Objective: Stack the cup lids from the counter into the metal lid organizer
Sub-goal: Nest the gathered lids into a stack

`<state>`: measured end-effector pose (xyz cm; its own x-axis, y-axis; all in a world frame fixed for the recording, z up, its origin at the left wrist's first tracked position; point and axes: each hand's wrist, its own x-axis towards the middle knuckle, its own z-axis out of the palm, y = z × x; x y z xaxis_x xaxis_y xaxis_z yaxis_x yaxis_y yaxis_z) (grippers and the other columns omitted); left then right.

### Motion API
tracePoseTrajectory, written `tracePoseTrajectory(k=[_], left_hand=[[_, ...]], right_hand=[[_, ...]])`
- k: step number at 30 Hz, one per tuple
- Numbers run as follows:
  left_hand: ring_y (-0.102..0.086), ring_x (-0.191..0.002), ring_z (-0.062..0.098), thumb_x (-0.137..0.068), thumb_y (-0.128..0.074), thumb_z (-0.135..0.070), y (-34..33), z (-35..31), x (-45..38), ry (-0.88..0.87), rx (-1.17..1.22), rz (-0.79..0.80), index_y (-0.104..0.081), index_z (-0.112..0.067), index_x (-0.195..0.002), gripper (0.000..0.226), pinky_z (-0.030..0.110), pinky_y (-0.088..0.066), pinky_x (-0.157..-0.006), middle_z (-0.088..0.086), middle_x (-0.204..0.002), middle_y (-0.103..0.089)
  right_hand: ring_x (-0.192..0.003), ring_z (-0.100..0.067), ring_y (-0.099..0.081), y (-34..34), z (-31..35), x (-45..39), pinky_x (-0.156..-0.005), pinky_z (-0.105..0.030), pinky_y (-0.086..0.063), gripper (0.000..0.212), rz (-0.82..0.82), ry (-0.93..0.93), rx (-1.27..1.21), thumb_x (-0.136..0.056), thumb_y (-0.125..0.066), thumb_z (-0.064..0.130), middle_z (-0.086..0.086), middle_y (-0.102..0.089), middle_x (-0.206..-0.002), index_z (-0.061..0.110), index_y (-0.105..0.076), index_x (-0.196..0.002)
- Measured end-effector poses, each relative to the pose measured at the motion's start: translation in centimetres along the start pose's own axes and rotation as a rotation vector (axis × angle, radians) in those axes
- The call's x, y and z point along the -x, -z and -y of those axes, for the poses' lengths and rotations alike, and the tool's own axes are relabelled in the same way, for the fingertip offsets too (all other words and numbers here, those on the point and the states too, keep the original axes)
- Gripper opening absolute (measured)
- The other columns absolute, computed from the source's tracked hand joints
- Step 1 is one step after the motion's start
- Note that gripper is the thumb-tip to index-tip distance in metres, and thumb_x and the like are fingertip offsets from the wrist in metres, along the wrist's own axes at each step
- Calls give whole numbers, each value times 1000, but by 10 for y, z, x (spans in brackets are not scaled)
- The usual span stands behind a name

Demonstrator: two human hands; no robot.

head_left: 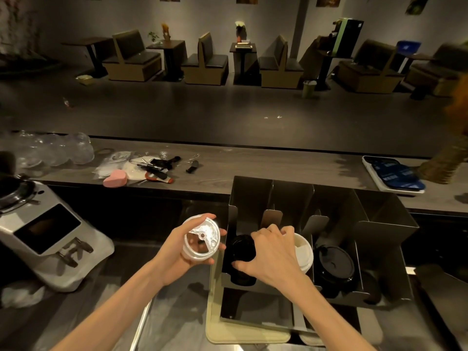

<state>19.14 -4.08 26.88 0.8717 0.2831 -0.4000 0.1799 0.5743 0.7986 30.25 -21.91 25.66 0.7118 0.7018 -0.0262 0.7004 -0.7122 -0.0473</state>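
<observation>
Left hand (177,252) at about seven o'clock of the frame, fingers curled round a short stack of clear lids (201,238), held just left of the metal lid organizer (359,224) and tilted toward the camera. Right hand (272,254) reaching into the organizer at five o'clock, spread over the divider between the first two slots, thumb against the black lids (241,252) in the leftmost slot, fingers on the white lids (302,252) in the next; whether gripping or only steadying, cannot tell. More black lids (335,266) lying in the third slot, at three o'clock from the right hand. Likely very light, thin and springy, slick-surfaced, prone to crack or deform under a hard squeeze. Best taken by the rim, thumb opposite fingers across the stack, loosely enough to keep the nesting square. Further clear plastic pieces (58,150) heaped on the counter (278,165) at ten o'clock, too blurred to name.
</observation>
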Motion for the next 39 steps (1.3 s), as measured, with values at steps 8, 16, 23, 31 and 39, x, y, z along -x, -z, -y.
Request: tracePoseTrajectory(k=[8,16,23,31,39], left_hand=[[-70,-96,40,-91,-59,-35,4,6,0,22,28,-5,-63,-13,-131,45,38,-59,-60,26,-122,-68],[-65,-97,43,-98,-49,-45,-3,0,2,37,108,115,-65,-12,-128,48,39,-57,-60,30,-124,-64],[-64,-112,44,-98,-44,-32,-23,-14,7,94,-1,264,-63,-17,-136,45,45,-58,-74,26,-129,-65],[-69,-95,32,-85,-64,-20,-77,-6,7,96,-58,456,-72,-17,-122,38,46,-61,-69,19,-116,-69],[-63,-67,18,-94,-60,-33,-104,7,-10,54,-337,441,-63,-17,-131,40,29,-50,-54,12,-99,-71]], right_hand=[[-121,-25,-48,-4,3,-1,-102,-48,-29,71,71,47,105,-84,-51,81,0,-65,-124,23,-66,-122],[-132,-20,-39,3,1,5,-111,-42,-30,95,36,18,-91,-73,-58,88,2,-44,-144,22,-53,-142],[-141,7,-27,51,-18,21,-116,-25,-35,91,-76,355,-660,-77,-77,67,30,-24,-153,45,-31,-153],[-122,-3,-49,54,-48,21,-97,-31,-53,76,-284,352,-522,-80,-70,69,19,-49,-135,35,-47,-145],[-139,-2,-35,69,-81,45,-108,-29,-41,110,-248,233,-443,-68,-67,87,20,-24,-157,37,-28,-158]])
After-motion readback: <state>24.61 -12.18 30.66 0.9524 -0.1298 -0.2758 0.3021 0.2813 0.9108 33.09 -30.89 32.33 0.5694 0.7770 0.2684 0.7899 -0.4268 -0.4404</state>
